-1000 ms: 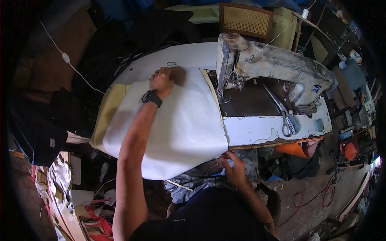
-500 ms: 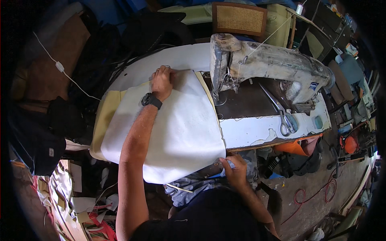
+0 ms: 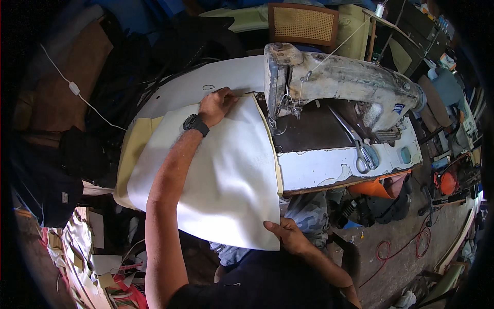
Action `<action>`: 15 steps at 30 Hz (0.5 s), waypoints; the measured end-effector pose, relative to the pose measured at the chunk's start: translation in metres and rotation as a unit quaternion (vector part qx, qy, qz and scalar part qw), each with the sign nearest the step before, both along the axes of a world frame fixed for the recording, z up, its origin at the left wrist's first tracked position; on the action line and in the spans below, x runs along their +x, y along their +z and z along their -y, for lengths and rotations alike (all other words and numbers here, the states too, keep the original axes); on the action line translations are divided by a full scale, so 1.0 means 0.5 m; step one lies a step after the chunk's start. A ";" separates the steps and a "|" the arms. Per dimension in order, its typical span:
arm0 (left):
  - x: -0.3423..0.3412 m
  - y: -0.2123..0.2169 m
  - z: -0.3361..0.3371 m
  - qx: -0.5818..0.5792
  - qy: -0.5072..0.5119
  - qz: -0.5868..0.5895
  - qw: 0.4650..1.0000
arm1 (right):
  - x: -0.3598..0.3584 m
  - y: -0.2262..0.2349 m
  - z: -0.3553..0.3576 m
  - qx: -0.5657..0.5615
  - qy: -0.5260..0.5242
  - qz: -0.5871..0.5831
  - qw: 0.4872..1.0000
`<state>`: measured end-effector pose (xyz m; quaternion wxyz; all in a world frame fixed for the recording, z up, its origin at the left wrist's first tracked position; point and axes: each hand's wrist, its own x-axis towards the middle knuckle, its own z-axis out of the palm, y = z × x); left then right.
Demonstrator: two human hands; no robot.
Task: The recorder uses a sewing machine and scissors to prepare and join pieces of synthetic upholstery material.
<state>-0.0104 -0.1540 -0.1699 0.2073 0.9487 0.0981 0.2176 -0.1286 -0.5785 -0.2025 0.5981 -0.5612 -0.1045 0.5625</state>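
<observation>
White fabric sheet [image 3: 226,175] — spread over yellow foam [image 3: 135,154] on the sewing table [image 3: 329,167] | your left hand [image 3: 216,105] pressed flat on its far corner | your right hand [image 3: 288,234] pinching its near corner — sewing machine [image 3: 339,82] just beside.

The sewing table [image 3: 329,167] has a chipped white top with a dark brown patch under the worn grey sewing machine [image 3: 345,82]. A large white sheet [image 3: 221,175] covers its left part, over a yellow foam layer [image 3: 135,149] showing along the edges. The left hand [image 3: 216,105] presses the sheet's far corner; the right hand [image 3: 288,234] grips its near corner, which overhangs the table edge. Scissors [image 3: 360,149] lie well to the right of both hands, beside the machine's base.
</observation>
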 end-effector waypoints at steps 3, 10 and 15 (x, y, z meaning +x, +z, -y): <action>0.008 0.002 -0.007 -0.015 0.026 -0.015 0.999 | 0.014 0.014 0.000 0.028 -0.053 -0.070 0.996; 0.023 -0.025 -0.014 0.007 0.069 0.005 0.998 | 0.031 0.001 0.009 0.034 -0.038 -0.011 0.999; 0.019 -0.018 0.004 0.015 0.072 0.009 0.997 | 0.042 0.028 0.009 -0.020 0.012 0.008 1.000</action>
